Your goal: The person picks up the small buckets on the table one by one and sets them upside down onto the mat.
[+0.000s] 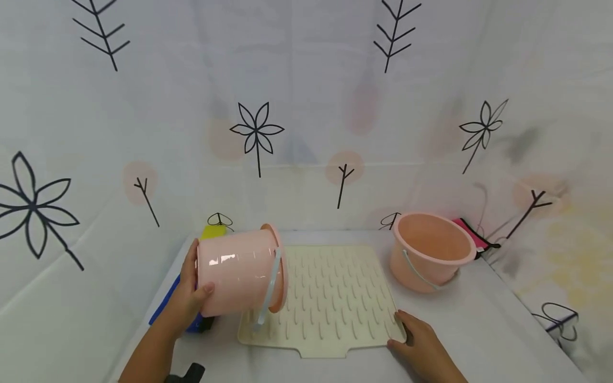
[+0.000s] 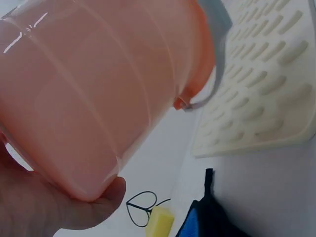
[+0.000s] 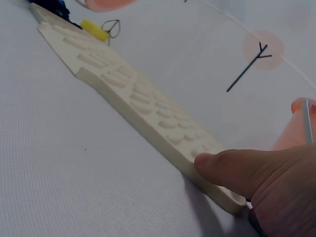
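Observation:
A pink bucket is tipped on its side, its mouth facing right and its pale grey handle hanging at the rim. My left hand grips it round the base, thumb on the near side; in the left wrist view the bucket fills much of the picture. Below and right of it lies a cream draining board with rows of raised ridges and a tab at its near edge. My right hand pinches the board's near right corner, and in the right wrist view the thumb presses on its rim. The other fingertips are hidden there.
A second pink bucket stands upright at the back right, with a red and black cloth-like item behind it. On the left are a yellow block and a blue and black item, partly hidden. A white patterned curtain surrounds the table.

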A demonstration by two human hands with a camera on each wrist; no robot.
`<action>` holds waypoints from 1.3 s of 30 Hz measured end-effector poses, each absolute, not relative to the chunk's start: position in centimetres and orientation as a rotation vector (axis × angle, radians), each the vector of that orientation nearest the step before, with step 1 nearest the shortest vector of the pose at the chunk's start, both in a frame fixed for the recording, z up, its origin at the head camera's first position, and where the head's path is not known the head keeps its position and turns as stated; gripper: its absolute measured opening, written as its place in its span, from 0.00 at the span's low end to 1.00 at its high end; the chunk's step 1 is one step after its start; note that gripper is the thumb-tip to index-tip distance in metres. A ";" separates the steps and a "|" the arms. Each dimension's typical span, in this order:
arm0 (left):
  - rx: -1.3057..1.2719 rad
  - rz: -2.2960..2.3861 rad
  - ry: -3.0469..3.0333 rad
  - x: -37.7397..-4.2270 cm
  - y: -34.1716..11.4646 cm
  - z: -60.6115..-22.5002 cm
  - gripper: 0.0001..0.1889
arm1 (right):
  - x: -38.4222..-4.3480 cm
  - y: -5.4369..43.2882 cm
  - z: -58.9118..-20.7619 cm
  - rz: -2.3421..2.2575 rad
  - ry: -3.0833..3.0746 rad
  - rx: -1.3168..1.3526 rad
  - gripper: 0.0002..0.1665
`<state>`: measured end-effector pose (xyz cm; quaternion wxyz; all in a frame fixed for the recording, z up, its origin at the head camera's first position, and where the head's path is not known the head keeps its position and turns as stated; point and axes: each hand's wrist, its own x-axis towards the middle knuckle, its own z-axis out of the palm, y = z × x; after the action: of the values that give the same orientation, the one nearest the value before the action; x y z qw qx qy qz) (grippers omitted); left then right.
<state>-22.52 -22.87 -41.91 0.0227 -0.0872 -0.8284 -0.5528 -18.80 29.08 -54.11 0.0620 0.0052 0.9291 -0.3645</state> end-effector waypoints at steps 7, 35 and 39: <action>-0.185 -1.436 -2.682 -22.3 -22.8 -41.2 0.59 | -18.8 29.5 -54.1 -1.087 2.788 0.077 0.56; 0.181 -0.822 -2.958 -23.6 -11.5 -40.3 0.69 | -18.6 29.3 -54.5 -1.092 2.834 0.020 0.55; 0.170 -0.726 -2.963 -24.2 -9.7 -40.3 0.69 | -18.6 29.2 -54.6 -1.075 2.850 0.006 0.54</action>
<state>-24.18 -9.74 -40.32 0.0429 0.0556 -0.9689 -0.2374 -18.59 29.20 -54.56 0.0479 0.0019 0.9346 -0.3524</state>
